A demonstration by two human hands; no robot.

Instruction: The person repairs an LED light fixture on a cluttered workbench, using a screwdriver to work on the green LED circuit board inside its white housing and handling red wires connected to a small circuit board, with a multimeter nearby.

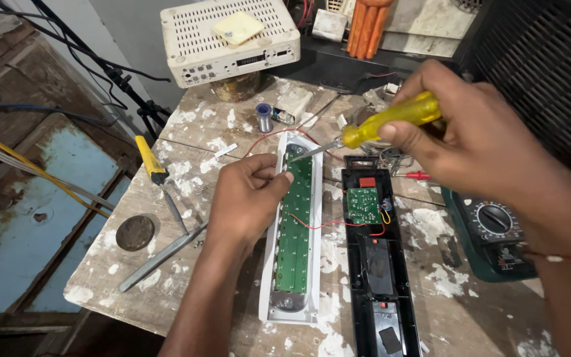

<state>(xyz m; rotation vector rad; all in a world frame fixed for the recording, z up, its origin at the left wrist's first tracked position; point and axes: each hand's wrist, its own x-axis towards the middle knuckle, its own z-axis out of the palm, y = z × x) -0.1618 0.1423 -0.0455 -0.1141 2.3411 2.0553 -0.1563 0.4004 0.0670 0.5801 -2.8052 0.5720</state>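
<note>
Screwdriver point(391, 119) with the yellow handle sits in your right hand point(470, 152), fingers wrapped tight round it, and its metal tip comes down on the top end of the long green circuit board point(297, 225). That board lies in a white tray housing point(269, 264) right under your left hand point(249, 195), which presses closed-fingered on the housing's left edge, fingertips touching the board. Just right of that hand lies a black case half point(381, 277) with a small green board point(363, 205) in it, joined to the long one by a thin red wire point(325, 225). Below your right wrist there's a green multimeter point(494, 231). Left of your left hand lie a second yellow-handled screwdriver point(156, 175) and a flat metal bar point(163, 256)
</note>
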